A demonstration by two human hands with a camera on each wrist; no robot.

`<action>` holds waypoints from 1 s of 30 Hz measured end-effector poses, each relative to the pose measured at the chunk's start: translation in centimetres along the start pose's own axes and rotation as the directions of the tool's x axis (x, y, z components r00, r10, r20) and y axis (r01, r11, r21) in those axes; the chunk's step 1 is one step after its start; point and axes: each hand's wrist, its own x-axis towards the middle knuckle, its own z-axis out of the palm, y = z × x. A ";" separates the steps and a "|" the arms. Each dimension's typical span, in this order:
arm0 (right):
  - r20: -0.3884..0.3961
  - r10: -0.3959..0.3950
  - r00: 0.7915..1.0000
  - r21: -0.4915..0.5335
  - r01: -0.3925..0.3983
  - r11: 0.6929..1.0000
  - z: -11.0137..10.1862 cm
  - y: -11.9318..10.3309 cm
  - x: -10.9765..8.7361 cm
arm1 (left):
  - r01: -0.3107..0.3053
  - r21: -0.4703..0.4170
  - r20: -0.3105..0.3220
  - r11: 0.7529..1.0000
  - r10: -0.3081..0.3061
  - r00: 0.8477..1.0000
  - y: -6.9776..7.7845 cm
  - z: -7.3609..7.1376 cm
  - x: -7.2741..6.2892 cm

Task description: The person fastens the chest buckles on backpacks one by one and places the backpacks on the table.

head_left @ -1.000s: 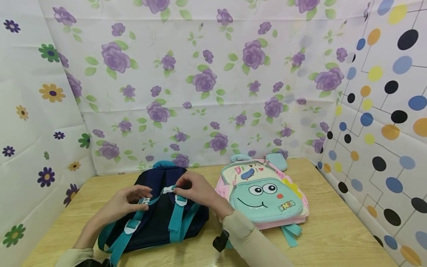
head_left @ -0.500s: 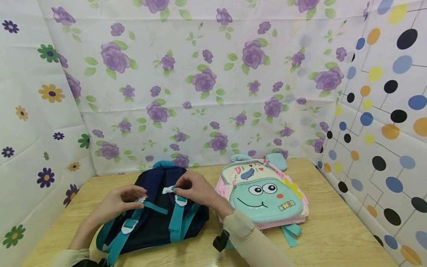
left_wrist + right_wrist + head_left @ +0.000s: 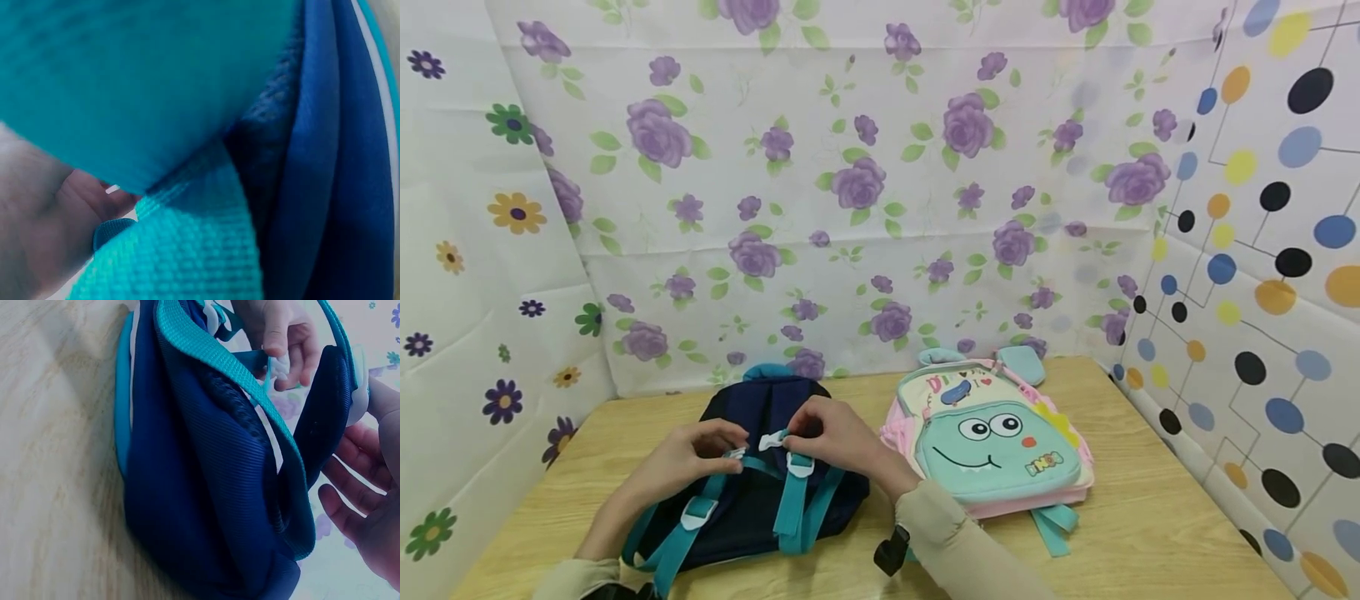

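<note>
A navy backpack (image 3: 730, 521) with teal straps lies on its front, strap side up. My left hand (image 3: 688, 454) pinches a white plastic buckle half (image 3: 735, 454) on a thin teal strap, between thumb and fingers. Facing it is the other white buckle half (image 3: 771, 440); my right hand (image 3: 838, 437) pinches the short teal webbing right behind it. A small gap separates the two halves. In the right wrist view, the left hand (image 3: 284, 340) shows beyond the strap with its white buckle half (image 3: 279, 365). Teal webbing (image 3: 194, 244) covers most of the left wrist view.
To the right lies a mint and pink backpack (image 3: 1000, 458) with a cartoon face, close to my right forearm. Both bags rest on a wooden table (image 3: 1135, 500). A floral cloth (image 3: 820, 167) hangs behind, and a dotted cloth (image 3: 1285, 333) stands on the right.
The left hand first drew back left with its buckle half, then came back right. The right hand has shifted slightly down and left, so the halves now sit closer together than half a second ago.
</note>
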 end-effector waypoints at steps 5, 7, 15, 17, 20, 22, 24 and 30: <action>0.006 -0.028 1.000 -0.013 0.028 1.000 0.5 0.1 -0.1 | -0.002 -0.003 0.007 1.000 0.002 1.000 0.2 0.3 0.2; 0.012 -0.039 0.999 -0.025 0.039 0.999 0.8 0.1 -0.1 | -0.018 -0.009 0.016 1.000 0.018 1.000 0.2 0.4 0.3; 0.039 -0.029 0.999 -0.045 0.031 0.999 1.5 0.1 -0.2 | -0.052 0.022 0.023 0.998 0.051 0.998 0.2 0.7 0.5; 0.042 -0.030 0.999 -0.052 0.032 0.998 1.7 0.0 -0.2 | -0.051 0.032 0.017 0.998 0.050 0.999 0.2 0.7 0.5; 0.038 -0.035 0.999 -0.058 0.038 0.998 1.9 -0.1 -0.1 | -0.050 0.036 0.004 0.998 0.050 0.999 0.1 0.7 0.3; 0.035 -0.036 0.999 -0.063 0.038 0.997 2.0 -0.1 -0.1 | -0.050 0.038 -0.003 0.998 0.050 0.999 0.1 0.7 0.2; 0.033 -0.034 0.999 -0.074 0.037 0.997 2.1 0.0 -0.1 | -0.050 0.048 -0.008 0.998 0.050 0.999 0.0 0.7 0.2; 0.033 -0.032 0.999 -0.087 0.035 0.996 2.3 0.1 -0.2 | -0.069 0.128 -0.021 0.989 0.072 0.997 0.3 0.7 0.2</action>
